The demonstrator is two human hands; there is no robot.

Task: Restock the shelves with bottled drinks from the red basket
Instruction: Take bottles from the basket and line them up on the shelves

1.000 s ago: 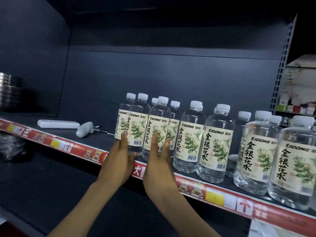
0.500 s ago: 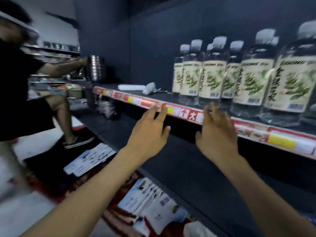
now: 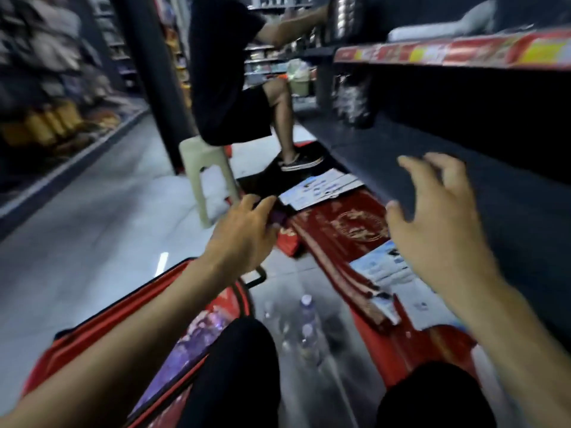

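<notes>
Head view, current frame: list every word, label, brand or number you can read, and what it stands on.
None can be read; motion blur smears all print.
Shelf-edge strip: red and yellow tags, characters unreadable.
Leaflets on the floor: print too small and blurred.
Red packaging: gold emblem, no legible words.
Bottles: labels blurred.

— What's on the floor (image 3: pixel 108 217)?
— A red basket (image 3: pixel 129 304), clear bottles (image 3: pixel 306 322) standing beside it, a pale stool (image 3: pixel 207 177), and red packs (image 3: pixel 349 230) and leaflets (image 3: pixel 321 193) along the shelf foot.
— And the upper shelf (image 3: pixel 463 52)?
— Something white (image 3: pixel 432 30), too blurred to name.
</notes>
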